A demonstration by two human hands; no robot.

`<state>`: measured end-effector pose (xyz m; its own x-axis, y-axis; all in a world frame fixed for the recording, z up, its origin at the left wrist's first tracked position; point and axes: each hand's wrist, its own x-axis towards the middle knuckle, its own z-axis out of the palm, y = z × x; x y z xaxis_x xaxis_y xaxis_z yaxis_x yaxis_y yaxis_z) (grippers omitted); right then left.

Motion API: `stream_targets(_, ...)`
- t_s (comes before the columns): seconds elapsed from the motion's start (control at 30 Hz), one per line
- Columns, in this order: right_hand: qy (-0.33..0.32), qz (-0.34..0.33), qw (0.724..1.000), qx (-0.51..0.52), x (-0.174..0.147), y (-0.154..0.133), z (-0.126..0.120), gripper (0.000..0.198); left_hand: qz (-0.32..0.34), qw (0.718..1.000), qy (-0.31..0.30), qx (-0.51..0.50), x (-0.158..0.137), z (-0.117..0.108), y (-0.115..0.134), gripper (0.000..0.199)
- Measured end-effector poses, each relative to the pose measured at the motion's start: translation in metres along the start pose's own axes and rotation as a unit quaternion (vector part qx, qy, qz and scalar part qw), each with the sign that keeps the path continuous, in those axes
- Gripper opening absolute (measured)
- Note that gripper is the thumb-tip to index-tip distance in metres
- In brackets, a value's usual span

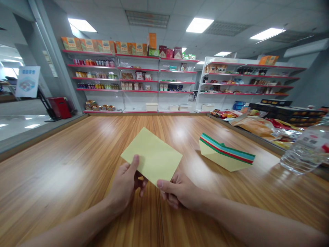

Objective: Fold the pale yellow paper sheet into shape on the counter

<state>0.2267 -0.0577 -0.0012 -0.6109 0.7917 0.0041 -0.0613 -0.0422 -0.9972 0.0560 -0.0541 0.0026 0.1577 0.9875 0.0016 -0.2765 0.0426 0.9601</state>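
Note:
A plain pale yellow sheet of paper (154, 154) is held tilted above the wooden table, one corner pointing away from me. My left hand (128, 181) pinches its left edge, thumb on top and fingers underneath. At the near right edge, my right hand (180, 190) grips the sheet with the thumb on its face and the fingers curled below. To the right on the table stands a folded paper boat (226, 154), pale yellow with green, blue, white and red stripes along its upper edge. Neither hand touches the boat.
The wooden table (77, 164) has a raised rim. A clear plastic bottle (303, 151) stands at the right, beside packaged snacks (257, 127) and stacked dark boxes (280, 113). Stocked shelves (138, 80) line the back. A sign on a stand (27, 82) is at the left.

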Motion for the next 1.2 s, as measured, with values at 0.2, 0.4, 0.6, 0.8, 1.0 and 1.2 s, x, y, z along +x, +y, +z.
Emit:
stream_targets(0.2,-0.054,-0.009,0.998,-0.018,-0.002,-0.004,-0.004,0.050,-0.087,0.963,-0.208,0.148,-0.017,0.009,-0.008,0.061)
stream_targets(0.4,-0.131,-0.003,0.991,0.025,-0.004,-0.007,-0.002,0.041,-0.094,0.961,-0.220,0.140,-0.021,0.012,-0.001,0.060)
stream_targets(0.6,-0.047,-0.014,0.993,0.103,-0.004,-0.002,-0.003,0.038,-0.110,0.948,-0.269,0.129,-0.022,0.006,-0.002,0.065)
stream_targets(0.8,0.070,-0.028,0.989,0.124,0.004,0.001,-0.024,0.046,-0.109,0.952,-0.284,0.036,-0.019,0.001,-0.007,0.061)
stream_targets(1.0,0.109,-0.044,0.991,0.057,0.004,0.002,-0.025,0.044,-0.031,0.991,-0.130,0.030,-0.005,0.000,-0.003,0.039)
stream_targets(1.2,0.111,-0.052,0.992,-0.029,0.004,0.006,-0.022,0.045,-0.035,0.998,-0.044,-0.037,0.006,-0.003,0.001,0.027)
